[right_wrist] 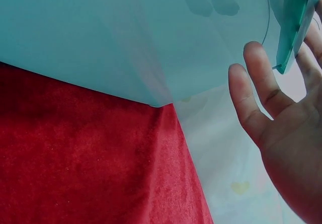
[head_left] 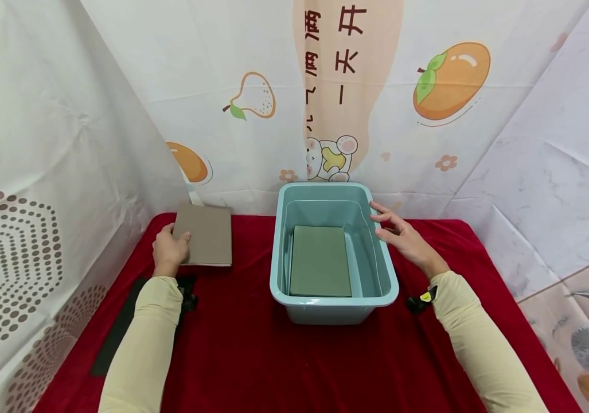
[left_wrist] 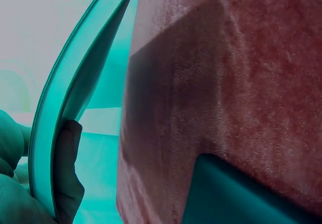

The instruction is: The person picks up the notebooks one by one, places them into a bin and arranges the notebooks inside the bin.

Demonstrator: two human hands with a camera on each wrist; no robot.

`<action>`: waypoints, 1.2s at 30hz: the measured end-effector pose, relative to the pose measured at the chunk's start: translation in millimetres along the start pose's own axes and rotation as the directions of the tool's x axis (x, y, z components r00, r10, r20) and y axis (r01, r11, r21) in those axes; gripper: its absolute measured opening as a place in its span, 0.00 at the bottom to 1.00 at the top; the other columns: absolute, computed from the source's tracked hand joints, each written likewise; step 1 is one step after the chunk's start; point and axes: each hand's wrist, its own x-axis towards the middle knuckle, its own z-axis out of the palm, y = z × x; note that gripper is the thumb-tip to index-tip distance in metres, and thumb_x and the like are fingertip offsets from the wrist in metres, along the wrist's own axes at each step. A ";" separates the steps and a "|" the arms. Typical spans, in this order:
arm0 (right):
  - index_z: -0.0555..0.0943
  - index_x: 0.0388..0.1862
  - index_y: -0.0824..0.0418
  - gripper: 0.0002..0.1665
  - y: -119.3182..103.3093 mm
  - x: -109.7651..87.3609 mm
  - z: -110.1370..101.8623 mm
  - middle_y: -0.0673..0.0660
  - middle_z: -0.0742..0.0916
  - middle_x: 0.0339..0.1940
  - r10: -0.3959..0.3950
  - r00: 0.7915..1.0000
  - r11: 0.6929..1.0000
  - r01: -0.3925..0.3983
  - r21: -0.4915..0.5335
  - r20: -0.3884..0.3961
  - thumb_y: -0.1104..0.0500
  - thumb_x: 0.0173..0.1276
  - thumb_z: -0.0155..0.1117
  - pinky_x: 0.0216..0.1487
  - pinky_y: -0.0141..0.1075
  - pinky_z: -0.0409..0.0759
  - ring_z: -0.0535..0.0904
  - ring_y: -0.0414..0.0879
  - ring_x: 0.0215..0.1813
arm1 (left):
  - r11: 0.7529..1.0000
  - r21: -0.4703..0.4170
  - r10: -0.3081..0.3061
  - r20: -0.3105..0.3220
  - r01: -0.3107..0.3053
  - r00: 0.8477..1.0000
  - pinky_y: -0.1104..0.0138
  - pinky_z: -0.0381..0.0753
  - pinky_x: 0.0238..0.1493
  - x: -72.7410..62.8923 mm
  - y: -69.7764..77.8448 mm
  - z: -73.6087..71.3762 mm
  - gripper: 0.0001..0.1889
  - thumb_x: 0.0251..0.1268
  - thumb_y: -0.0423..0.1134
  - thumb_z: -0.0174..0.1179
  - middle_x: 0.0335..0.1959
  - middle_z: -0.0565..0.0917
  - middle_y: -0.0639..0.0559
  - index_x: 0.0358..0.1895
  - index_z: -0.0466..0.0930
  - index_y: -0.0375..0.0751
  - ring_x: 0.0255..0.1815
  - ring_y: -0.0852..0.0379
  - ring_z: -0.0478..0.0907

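My left hand (head_left: pixel 170 248) grips a grey-brown soft-covered book (head_left: pixel 205 235) by its left edge, thumb on top. In the left wrist view the book (left_wrist: pixel 48 118) is bowed and held up off the red cloth, fingers on both its faces. A light blue plastic basin (head_left: pixel 335 312) stands at the middle of the table, and a grey-green book (head_left: pixel 320 261) lies flat inside it. My right hand (head_left: pixel 402 235) is at the basin's right rim with fingers extended. In the right wrist view its fingers (right_wrist: pixel 259 68) are spread beside the basin wall (right_wrist: pixel 100 43).
A dark flat item (head_left: pixel 113 338) lies on the red cloth (head_left: pixel 232 355) under my left forearm, partly hidden. White printed curtains (head_left: pixel 191 46) hang behind the table and along both sides.
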 end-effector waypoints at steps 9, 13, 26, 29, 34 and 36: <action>0.71 0.71 0.62 0.25 1.1 0.4 -0.4 0.48 0.59 0.86 -0.007 1.000 1.000 0.007 0.014 -0.001 0.56 0.80 0.56 0.59 0.25 0.76 0.56 0.58 0.83 | 1.000 -0.025 -0.010 -0.004 0.010 1.000 0.42 0.69 0.71 -3.9 9.6 -7.0 0.31 0.78 0.44 0.54 0.71 0.73 0.30 0.79 0.61 0.40 0.69 0.31 0.72; 0.72 0.71 0.61 0.25 0.9 0.5 -0.3 0.47 0.58 0.86 0.003 1.000 1.000 -0.003 0.011 0.000 0.55 0.80 0.57 0.60 0.25 0.75 0.55 0.57 0.83 | 0.999 -0.052 -0.016 0.002 0.016 1.000 0.42 0.71 0.71 -6.8 15.4 -10.4 0.31 0.79 0.45 0.53 0.72 0.73 0.32 0.80 0.60 0.41 0.69 0.32 0.73; 0.71 0.72 0.63 0.25 0.7 1.4 1.0 0.49 0.58 0.86 -0.016 1.000 1.000 0.015 0.023 0.006 0.57 0.80 0.55 0.60 0.25 0.75 0.60 0.48 0.81 | 0.996 -0.082 0.042 -0.060 -0.047 0.997 0.44 0.71 0.72 -17.1 35.7 -20.7 0.32 0.78 0.45 0.55 0.73 0.73 0.35 0.80 0.61 0.42 0.70 0.34 0.73; 0.71 0.72 0.63 0.25 1.2 1.5 1.0 0.50 0.58 0.86 -0.019 1.000 0.999 0.019 0.028 0.002 0.57 0.80 0.55 0.60 0.24 0.75 0.62 0.42 0.79 | 0.992 -0.103 0.063 -0.079 -0.071 0.995 0.45 0.72 0.71 -19.3 39.7 -21.9 0.31 0.77 0.44 0.56 0.72 0.74 0.35 0.79 0.63 0.42 0.69 0.34 0.75; 0.70 0.72 0.64 0.25 1.6 1.3 1.1 0.51 0.58 0.86 -0.023 1.000 0.999 0.023 0.039 -0.001 0.58 0.80 0.55 0.59 0.22 0.75 0.62 0.35 0.76 | 0.982 -0.149 0.099 -0.097 -0.112 0.990 0.45 0.74 0.70 -23.9 48.8 -24.3 0.30 0.77 0.42 0.56 0.70 0.76 0.34 0.78 0.64 0.41 0.67 0.34 0.76; 0.70 0.72 0.64 0.25 2.1 1.0 1.5 0.51 0.58 0.86 -0.024 1.000 0.999 0.024 0.047 0.003 0.58 0.81 0.55 0.59 0.22 0.75 0.61 0.34 0.76 | 0.980 -0.160 0.102 -0.100 -0.117 0.990 0.46 0.75 0.68 -26.0 52.8 -25.6 0.29 0.77 0.42 0.56 0.69 0.77 0.33 0.77 0.65 0.40 0.65 0.34 0.77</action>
